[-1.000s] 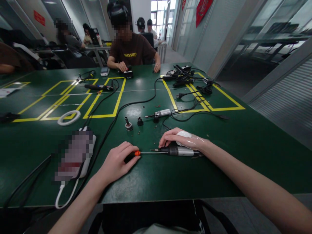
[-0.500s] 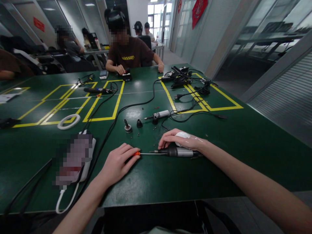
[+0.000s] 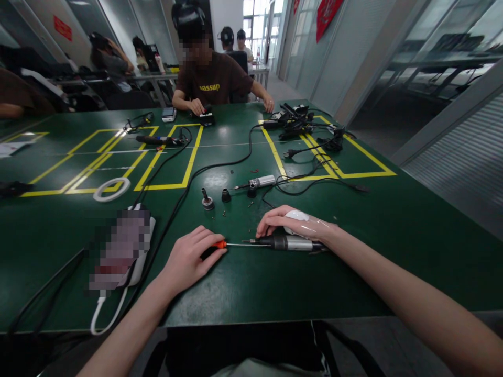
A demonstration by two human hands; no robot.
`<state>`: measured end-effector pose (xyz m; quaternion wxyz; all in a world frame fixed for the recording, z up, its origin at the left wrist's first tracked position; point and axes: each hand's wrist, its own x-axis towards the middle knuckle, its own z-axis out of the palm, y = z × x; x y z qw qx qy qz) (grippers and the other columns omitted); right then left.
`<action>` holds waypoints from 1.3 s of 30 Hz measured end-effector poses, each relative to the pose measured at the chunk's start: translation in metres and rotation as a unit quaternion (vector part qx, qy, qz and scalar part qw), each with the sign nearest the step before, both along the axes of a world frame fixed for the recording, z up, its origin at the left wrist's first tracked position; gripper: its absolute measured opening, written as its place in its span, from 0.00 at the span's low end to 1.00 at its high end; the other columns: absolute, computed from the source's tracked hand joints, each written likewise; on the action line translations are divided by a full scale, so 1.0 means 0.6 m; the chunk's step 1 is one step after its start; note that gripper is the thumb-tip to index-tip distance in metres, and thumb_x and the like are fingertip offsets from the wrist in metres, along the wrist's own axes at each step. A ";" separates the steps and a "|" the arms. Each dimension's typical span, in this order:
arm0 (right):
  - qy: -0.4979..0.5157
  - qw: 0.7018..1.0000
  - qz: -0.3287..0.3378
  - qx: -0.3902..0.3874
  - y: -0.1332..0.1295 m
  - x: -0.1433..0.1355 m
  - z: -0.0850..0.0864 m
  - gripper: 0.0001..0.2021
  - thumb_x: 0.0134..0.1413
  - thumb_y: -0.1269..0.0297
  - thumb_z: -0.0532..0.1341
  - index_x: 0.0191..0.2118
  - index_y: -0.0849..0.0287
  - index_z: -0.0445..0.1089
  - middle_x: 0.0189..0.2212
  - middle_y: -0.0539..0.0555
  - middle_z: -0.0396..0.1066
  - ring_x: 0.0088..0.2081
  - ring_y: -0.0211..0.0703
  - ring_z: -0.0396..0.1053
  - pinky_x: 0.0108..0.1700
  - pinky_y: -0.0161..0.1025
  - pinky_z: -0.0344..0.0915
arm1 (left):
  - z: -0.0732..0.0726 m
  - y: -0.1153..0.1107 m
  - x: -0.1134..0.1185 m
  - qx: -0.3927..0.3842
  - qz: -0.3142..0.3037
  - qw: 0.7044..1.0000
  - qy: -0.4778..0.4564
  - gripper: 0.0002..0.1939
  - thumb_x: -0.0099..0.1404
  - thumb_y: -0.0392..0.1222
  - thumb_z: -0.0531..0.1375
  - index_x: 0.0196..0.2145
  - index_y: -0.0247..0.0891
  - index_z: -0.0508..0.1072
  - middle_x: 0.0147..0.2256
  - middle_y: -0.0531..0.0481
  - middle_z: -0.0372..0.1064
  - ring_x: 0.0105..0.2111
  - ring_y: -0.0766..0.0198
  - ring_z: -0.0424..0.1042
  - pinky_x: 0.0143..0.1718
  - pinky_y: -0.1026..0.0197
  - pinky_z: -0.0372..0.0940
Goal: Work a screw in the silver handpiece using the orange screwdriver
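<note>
My left hand (image 3: 192,256) lies on the green table, closed around the orange handle of a screwdriver (image 3: 245,245). The thin metal shaft points right, along the near side of a pen-shaped tool (image 3: 296,243) with a black front, silver body and narrow tip. Just behind this tool rests my right hand (image 3: 288,220), its fingers loosely bent and not wrapped round the tool. The wrist passes over the tool's rear end and hides it. A white patch (image 3: 297,215) covers part of the hand's back. Any light contact between fingertips and tool is unclear.
Beyond my hands stand small black and metal parts (image 3: 225,195), a silver cylindrical tool part (image 3: 262,181) and tiny screws (image 3: 250,203). Cables (image 3: 208,167) cross the table. A phone (image 3: 121,251) and tape roll (image 3: 112,189) lie left; a person (image 3: 216,78) sits opposite.
The view has shifted slightly, so the table's contents appear a little higher. My hands, the screwdriver and the pen-shaped tool hold nearly the same positions relative to one another.
</note>
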<state>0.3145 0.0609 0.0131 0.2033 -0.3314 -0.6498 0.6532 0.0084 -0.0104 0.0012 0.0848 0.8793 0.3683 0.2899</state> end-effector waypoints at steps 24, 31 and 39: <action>0.008 1.000 0.007 -0.008 0.003 0.003 -0.007 0.19 0.62 0.48 0.67 0.37 0.61 0.83 0.39 0.58 0.83 0.42 0.45 0.78 0.48 0.39 0.72 | 0.001 -0.001 0.004 0.011 0.003 1.000 -0.003 0.06 0.77 0.40 0.58 0.44 0.38 0.76 0.37 0.47 0.77 0.35 0.61 0.76 0.36 0.62 0.69; -0.002 1.000 -0.004 -0.003 -0.001 0.001 0.000 0.18 0.61 0.47 0.67 0.36 0.60 0.83 0.39 0.57 0.84 0.41 0.45 0.78 0.48 0.40 0.73 | 0.001 0.001 0.001 0.020 -0.006 1.000 -0.008 0.07 0.77 0.41 0.60 0.46 0.37 0.78 0.37 0.46 0.78 0.36 0.59 0.76 0.37 0.60 0.70; -0.005 1.000 -0.004 -0.001 -0.001 0.001 0.002 0.18 0.61 0.47 0.67 0.36 0.59 0.83 0.39 0.57 0.83 0.41 0.45 0.78 0.48 0.40 0.73 | 0.001 -0.001 0.001 0.002 -0.003 1.000 -0.017 0.10 0.77 0.41 0.59 0.50 0.38 0.79 0.40 0.45 0.78 0.38 0.60 0.78 0.39 0.61 0.73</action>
